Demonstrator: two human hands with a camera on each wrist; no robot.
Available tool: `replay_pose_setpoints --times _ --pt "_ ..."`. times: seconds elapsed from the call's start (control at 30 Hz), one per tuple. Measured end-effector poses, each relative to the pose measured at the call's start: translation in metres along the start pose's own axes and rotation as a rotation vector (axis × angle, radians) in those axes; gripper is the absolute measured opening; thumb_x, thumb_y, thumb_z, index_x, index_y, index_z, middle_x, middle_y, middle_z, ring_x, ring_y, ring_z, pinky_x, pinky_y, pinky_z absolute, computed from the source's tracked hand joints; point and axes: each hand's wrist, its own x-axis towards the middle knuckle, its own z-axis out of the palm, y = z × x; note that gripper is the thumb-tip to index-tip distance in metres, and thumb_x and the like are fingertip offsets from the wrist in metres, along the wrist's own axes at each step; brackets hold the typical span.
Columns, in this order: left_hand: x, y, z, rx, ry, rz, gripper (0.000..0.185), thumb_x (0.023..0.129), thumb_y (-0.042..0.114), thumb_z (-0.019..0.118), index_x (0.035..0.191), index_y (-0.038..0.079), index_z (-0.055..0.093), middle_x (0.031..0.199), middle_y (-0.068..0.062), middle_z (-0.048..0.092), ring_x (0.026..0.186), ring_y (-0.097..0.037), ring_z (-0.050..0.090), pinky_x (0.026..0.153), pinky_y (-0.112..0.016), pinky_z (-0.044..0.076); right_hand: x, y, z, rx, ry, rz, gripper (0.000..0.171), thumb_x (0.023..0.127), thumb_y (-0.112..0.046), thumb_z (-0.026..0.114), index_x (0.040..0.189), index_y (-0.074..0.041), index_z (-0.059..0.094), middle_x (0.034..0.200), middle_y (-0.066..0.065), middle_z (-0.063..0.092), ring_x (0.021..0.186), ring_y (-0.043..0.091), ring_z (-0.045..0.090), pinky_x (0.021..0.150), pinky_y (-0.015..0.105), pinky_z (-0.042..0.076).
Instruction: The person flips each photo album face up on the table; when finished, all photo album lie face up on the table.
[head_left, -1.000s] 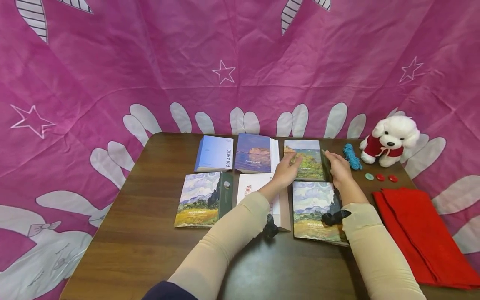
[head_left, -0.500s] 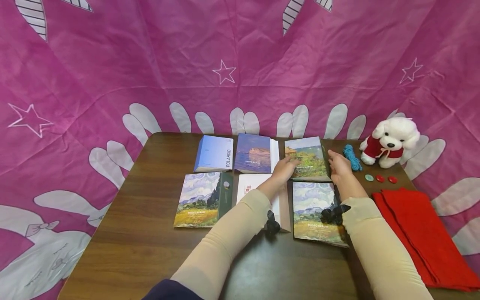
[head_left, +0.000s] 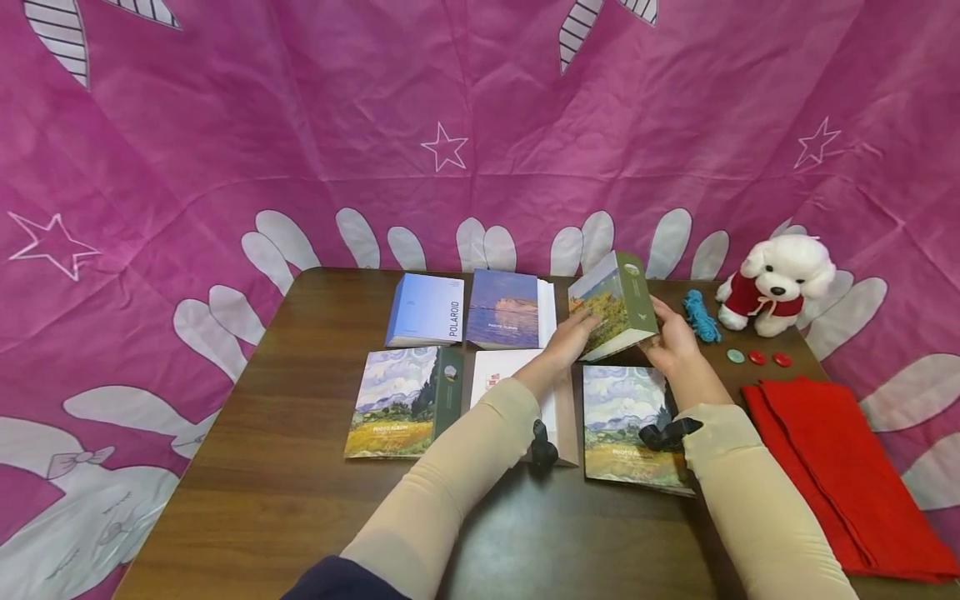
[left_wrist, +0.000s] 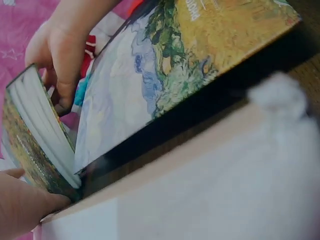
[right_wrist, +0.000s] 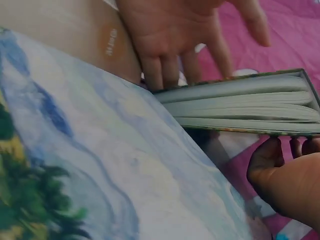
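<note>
"Noticed any change?"

"Tipped the landscape-cover photo album [head_left: 613, 300] steeply, spine side up, after lying nearly flat half a second earlier; stayed between left hand [head_left: 566, 340] and right hand [head_left: 673, 340], towards the back of the tabletop [head_left: 285, 500]. Probably meant partly lifted off its support."

"Checked the fingers?"

"Spread fairly straight against the front cover on the left; bent against the back cover on the right (couldn't tell about any pinch)."

"Found obstacles?"

"Saw the wheat-field photo album [head_left: 622, 408] directly in front, seascape photo album [head_left: 504, 307] just left, blue yarn bundle [head_left: 701, 317] right, plush dog [head_left: 780, 279] beyond."
</note>
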Motion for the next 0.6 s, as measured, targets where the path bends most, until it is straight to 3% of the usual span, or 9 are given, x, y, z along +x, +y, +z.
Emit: replay_pose_setpoints --times 0.13,0.23,0.37,0.5,0.6 --pt "0.002 0.004 0.004 -0.035 -0.038 0.06 0.066 0.102 0.057 0.043 0.161 0.029 0.03 0.165 0.0 0.03 0.15 -0.029 0.028 0.12 -0.055 0.025 -0.002 0.009 0.009 -0.192 -0.028 -0.075 0.023 0.11 -0.016 0.041 0.124 -0.016 0.059 0.114 0.0 0.065 0.104 0.011 0.06 0.085 0.027 0.053" --pt "0.003 0.006 0.006 -0.124 -0.06 0.065 0.068 0.101 0.058 0.047 0.161 0.032 0.028 0.165 -0.002 0.029 0.149 -0.03 0.03 0.117 -0.058 0.03 -0.001 0.016 0.016 -0.378 -0.037 -0.144 0.019 0.109 -0.019 0.047 0.123 -0.018 0.058 0.118 -0.003 0.059 0.105 0.01 0.055 0.086 0.022 0.049" --pt "0.005 0.008 0.005 -0.216 -0.055 0.077 0.069 0.101 0.052 0.052 0.161 0.028 0.029 0.164 -0.005 0.032 0.146 -0.029 0.035 0.113 -0.056 0.037 0.0 0.02 0.021 -0.573 0.033 -0.187 0.029 0.106 -0.026 0.055 0.133 -0.017 0.053 0.127 -0.004 0.052 0.11 0.012 0.051 0.092 0.023 0.044" --pt "0.004 0.009 0.001 -0.163 -0.009 0.18 0.066 0.105 0.04 0.051 0.163 0.029 0.022 0.165 0.0 0.028 0.15 -0.019 0.028 0.119 -0.041 0.031 0.003 0.02 0.019 -0.807 0.104 -0.161 0.056 0.107 -0.032 0.051 0.156 -0.01 0.034 0.153 0.01 0.038 0.139 0.025 0.04 0.114 0.031 0.035" --pt "0.003 0.01 -0.003 -0.068 0.045 0.289 0.064 0.106 0.025 0.049 0.163 0.028 0.02 0.167 0.007 0.022 0.151 -0.013 0.023 0.12 -0.029 0.027 0.005 0.02 0.015 -0.99 0.1 -0.111 0.065 0.109 -0.031 0.043 0.161 -0.002 0.016 0.165 0.019 0.02 0.15 0.033 0.024 0.123 0.04 0.024"
